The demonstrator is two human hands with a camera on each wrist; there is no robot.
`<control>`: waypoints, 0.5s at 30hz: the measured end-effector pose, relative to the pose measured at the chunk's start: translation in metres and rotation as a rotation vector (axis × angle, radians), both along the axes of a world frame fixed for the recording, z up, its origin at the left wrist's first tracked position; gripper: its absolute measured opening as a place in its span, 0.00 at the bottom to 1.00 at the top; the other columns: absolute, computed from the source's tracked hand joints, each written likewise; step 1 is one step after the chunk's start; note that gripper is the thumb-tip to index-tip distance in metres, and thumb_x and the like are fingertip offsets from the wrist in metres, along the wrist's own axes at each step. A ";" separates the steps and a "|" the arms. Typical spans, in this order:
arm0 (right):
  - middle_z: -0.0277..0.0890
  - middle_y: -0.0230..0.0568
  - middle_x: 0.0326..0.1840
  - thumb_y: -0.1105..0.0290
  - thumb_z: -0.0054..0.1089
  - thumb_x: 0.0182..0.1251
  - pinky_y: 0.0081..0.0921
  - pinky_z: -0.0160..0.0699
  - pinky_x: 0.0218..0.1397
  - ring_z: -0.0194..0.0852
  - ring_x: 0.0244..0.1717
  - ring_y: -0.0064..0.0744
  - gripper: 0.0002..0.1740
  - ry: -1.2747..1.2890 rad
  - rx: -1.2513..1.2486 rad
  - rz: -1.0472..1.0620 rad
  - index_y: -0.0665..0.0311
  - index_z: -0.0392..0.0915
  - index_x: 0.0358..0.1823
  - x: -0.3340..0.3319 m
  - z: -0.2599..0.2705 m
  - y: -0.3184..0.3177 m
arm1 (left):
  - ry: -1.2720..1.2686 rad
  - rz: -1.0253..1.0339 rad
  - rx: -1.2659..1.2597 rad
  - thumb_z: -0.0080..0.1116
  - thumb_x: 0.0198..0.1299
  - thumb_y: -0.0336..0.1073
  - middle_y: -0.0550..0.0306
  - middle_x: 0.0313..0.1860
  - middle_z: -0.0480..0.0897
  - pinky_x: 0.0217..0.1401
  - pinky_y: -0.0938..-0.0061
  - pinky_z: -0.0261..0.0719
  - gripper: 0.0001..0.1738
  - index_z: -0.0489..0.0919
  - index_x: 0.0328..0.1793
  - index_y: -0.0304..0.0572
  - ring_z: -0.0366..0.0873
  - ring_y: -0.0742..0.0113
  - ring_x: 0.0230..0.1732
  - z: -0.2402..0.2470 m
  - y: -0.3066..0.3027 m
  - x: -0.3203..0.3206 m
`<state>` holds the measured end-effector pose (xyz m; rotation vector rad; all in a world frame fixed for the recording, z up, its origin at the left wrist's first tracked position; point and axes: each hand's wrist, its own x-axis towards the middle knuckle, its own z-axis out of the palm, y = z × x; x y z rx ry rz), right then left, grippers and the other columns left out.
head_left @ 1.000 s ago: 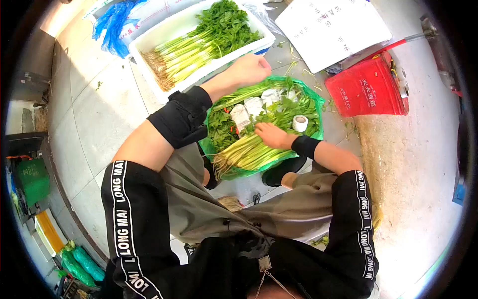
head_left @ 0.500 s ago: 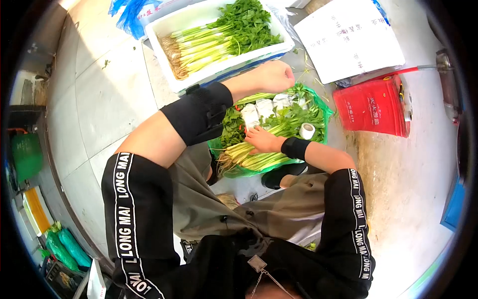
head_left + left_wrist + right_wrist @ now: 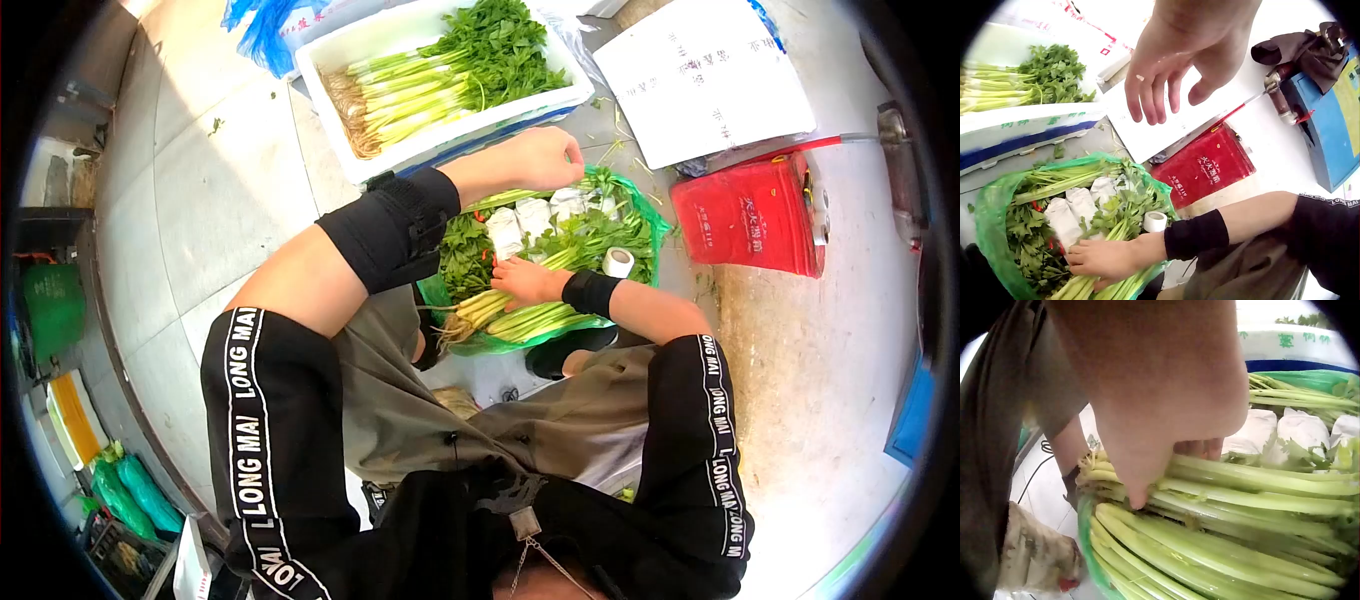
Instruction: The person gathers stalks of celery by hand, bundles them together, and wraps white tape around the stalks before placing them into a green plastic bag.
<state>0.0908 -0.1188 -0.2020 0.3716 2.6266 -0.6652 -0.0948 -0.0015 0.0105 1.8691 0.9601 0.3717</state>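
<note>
My right hand (image 3: 530, 283) lies over celery stalks (image 3: 1229, 544) in a green plastic bag (image 3: 992, 215). In the right wrist view its thumb (image 3: 1137, 497) digs in between the stalks, and the fingers curl over the far side of a bunch. My left hand (image 3: 1188, 59) hangs above the far side of the bag, fingers loosely bent and holding nothing. White wrapped bundles (image 3: 1063, 219) lie among the greens beside the right hand. A white tape roll (image 3: 618, 262) rests on the leaves near the right wrist.
A white foam box (image 3: 335, 140) of rooted celery (image 3: 420, 95) stands behind the bag. To the right are a white board with writing (image 3: 705, 85) and a red bag (image 3: 745, 215). A blue plastic bag (image 3: 262, 40) lies at the back.
The right hand has shifted left along the stalks toward their root ends. The left hand stays raised over the bag's far side. The head view has shifted slightly.
</note>
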 end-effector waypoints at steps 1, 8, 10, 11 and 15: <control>0.75 0.44 0.46 0.52 0.71 0.56 0.41 0.67 0.60 0.69 0.58 0.44 0.27 0.033 0.016 0.001 0.65 0.75 0.47 0.000 0.000 -0.001 | -0.005 0.011 -0.006 0.57 0.63 0.42 0.47 0.47 0.87 0.56 0.68 0.79 0.19 0.83 0.53 0.38 0.84 0.59 0.50 0.001 0.000 -0.001; 0.76 0.56 0.53 0.61 0.63 0.64 0.50 0.75 0.56 0.76 0.52 0.61 0.28 0.058 -0.166 -0.304 0.66 0.67 0.61 -0.002 0.030 0.025 | -0.236 0.170 -0.048 0.58 0.59 0.40 0.46 0.42 0.88 0.53 0.68 0.80 0.17 0.86 0.49 0.38 0.85 0.58 0.46 0.011 0.003 -0.010; 0.78 0.55 0.48 0.60 0.64 0.65 0.49 0.75 0.54 0.76 0.50 0.61 0.27 0.138 -0.169 -0.350 0.65 0.67 0.61 -0.005 0.053 0.031 | -0.296 0.191 -0.063 0.58 0.59 0.40 0.48 0.42 0.88 0.51 0.70 0.80 0.17 0.86 0.49 0.37 0.85 0.62 0.45 0.014 0.008 -0.011; 0.78 0.55 0.48 0.60 0.64 0.65 0.49 0.75 0.54 0.76 0.50 0.61 0.27 0.143 -0.160 -0.352 0.65 0.67 0.61 -0.006 0.060 0.037 | -0.354 0.211 -0.080 0.58 0.60 0.40 0.50 0.41 0.88 0.50 0.72 0.80 0.17 0.86 0.49 0.37 0.85 0.65 0.44 0.016 0.011 -0.012; 0.78 0.59 0.47 0.57 0.66 0.66 0.47 0.73 0.51 0.76 0.48 0.60 0.26 0.076 -0.314 -0.439 0.64 0.69 0.58 0.001 0.098 0.069 | -0.608 0.285 -0.019 0.58 0.66 0.41 0.53 0.41 0.87 0.49 0.76 0.79 0.18 0.83 0.51 0.32 0.83 0.69 0.43 0.046 0.006 -0.014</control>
